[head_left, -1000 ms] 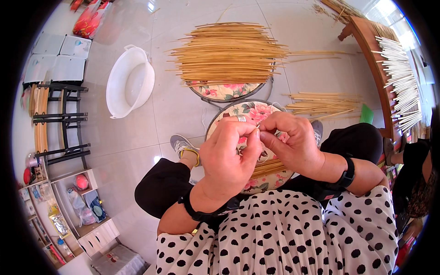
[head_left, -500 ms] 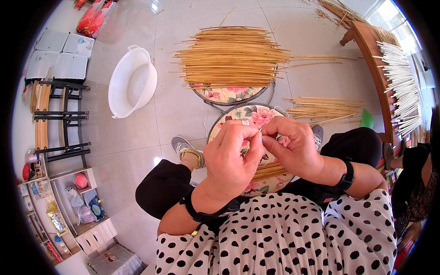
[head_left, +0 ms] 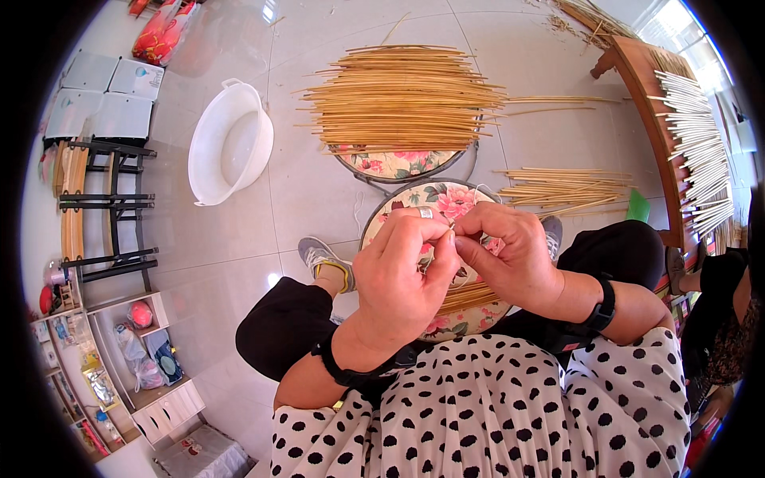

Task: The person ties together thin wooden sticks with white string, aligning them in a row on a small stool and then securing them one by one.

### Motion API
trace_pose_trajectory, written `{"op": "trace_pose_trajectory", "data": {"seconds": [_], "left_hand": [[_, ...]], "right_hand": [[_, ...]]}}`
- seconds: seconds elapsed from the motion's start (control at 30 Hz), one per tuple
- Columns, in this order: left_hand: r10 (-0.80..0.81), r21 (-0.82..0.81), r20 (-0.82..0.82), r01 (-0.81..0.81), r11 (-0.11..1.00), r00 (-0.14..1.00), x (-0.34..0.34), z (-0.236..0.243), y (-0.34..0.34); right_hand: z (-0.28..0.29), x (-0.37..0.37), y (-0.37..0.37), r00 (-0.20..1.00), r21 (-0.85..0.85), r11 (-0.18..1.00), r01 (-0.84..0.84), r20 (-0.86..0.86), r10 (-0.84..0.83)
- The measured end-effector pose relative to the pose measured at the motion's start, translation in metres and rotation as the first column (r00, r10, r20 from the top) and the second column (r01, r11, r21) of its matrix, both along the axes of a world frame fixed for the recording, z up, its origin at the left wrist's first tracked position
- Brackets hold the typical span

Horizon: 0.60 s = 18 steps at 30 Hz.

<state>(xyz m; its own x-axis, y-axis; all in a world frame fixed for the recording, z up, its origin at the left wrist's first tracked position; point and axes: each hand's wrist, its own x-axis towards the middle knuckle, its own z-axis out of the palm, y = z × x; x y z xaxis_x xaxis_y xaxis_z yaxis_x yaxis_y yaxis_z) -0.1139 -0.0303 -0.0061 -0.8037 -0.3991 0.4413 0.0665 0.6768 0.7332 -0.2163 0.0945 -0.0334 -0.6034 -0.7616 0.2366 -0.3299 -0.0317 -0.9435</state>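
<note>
My left hand (head_left: pixel 406 267) and my right hand (head_left: pixel 514 255) meet above a round stool (head_left: pixel 388 211) with a floral seat. Both are closed, thumbs and index fingers pinched together tip to tip. Something tiny shows between the fingertips, perhaps an end of thread; its kind is too small to make out. A thin white string (head_left: pixel 486 191) trails over the far part of the seat. Partly hidden below my hands, a few tan sticks (head_left: pixel 466 298) lie across the near part of this stool. A ring-like band circles a finger of my left hand.
A second floral stool (head_left: pixel 406 163) beyond carries a wide pile of tan sticks (head_left: pixel 406 92). More sticks (head_left: pixel 566 190) lie to the right, beside a green object (head_left: pixel 638 205). A white tub (head_left: pixel 231 143) stands left. Pale sticks (head_left: pixel 697 151) cover a wooden bench (head_left: pixel 641 111); another person sits far right.
</note>
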Motion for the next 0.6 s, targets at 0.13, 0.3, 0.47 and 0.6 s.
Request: {"op": "trace_pose_trajectory", "data": {"seconds": [0.13, 0.3, 0.47, 0.6], "left_hand": [[0.007, -0.01, -0.002, -0.007, 1.0, 1.0, 0.0004, -0.0013, -0.0004], [0.001, 0.002, 0.004, -0.001, 1.0, 1.0, 0.0009, -0.0009, -0.0008], [-0.003, 0.006, 0.003, 0.003, 1.0, 1.0, 0.0005, -0.0009, 0.0002], [0.006, 0.015, 0.007, -0.006, 1.0, 1.0, 0.0013, -0.0011, 0.0004]], "right_hand": [[0.0001, 0.0007, -0.0003, 1.0, 0.006, 1.0, -0.009, 0.0, 0.009], [0.0037, 0.0, -0.0001, 1.0, 0.017, 1.0, -0.022, 0.008, 0.022], [0.0047, 0.0004, 0.0005, 1.0, 0.019, 1.0, -0.018, -0.005, 0.018], [0.0054, 0.0005, 0.0006, 1.0, 0.028, 0.999, -0.023, -0.008, 0.023]]}}
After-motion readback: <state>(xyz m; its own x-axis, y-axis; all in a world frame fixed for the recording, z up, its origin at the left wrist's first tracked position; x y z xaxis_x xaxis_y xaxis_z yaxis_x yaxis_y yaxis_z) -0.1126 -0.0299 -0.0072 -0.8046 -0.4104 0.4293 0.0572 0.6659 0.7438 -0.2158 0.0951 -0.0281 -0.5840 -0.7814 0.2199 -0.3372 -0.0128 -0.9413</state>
